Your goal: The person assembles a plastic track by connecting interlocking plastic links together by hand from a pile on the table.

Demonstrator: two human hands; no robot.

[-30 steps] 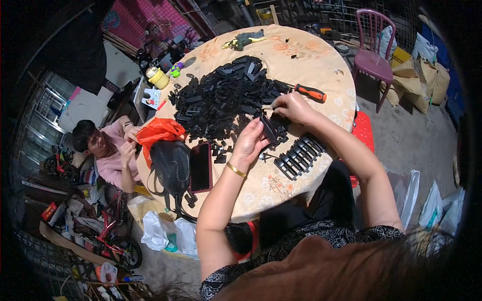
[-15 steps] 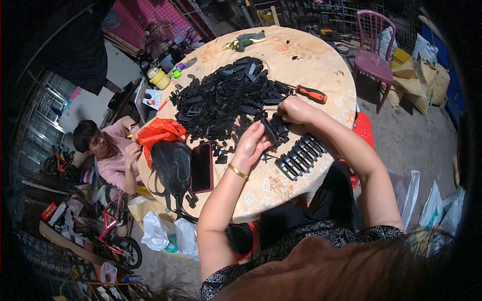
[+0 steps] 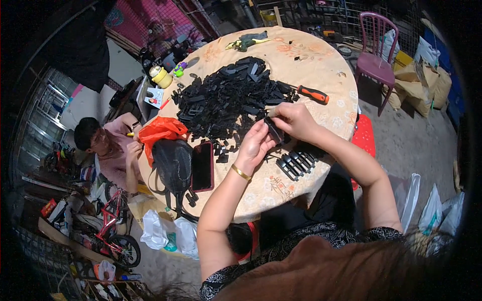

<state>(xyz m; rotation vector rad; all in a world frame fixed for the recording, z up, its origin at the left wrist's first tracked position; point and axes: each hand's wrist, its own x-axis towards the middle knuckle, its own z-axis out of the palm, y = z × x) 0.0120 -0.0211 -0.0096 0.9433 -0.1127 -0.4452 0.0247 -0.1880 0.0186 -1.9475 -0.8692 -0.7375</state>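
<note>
Between my two hands is a small black plastic part (image 3: 274, 131), dark and blocky; its exact kind is hard to make out. My left hand (image 3: 258, 143), with a gold bangle at the wrist, holds it in closed fingers. My right hand (image 3: 295, 120) pinches at its upper end, fingertips against it. Just beyond lies a large heap of black plastic pieces (image 3: 221, 95). Close to my right wrist, a row of matching black parts (image 3: 297, 164) lies side by side on the cloth, partly shaded by my forearm.
An orange-and-black screwdriver (image 3: 313, 95) lies right of the heap on the round cloth-covered table (image 3: 321, 60). To the left are a phone (image 3: 203, 168), a black bag (image 3: 171, 165) and a red plastic bag (image 3: 163, 128). A person in pink (image 3: 118, 155) sits at the left.
My right hand has come from the small pieces beside the heap to the black part in my left hand. The left hand has stayed nearly in place.
</note>
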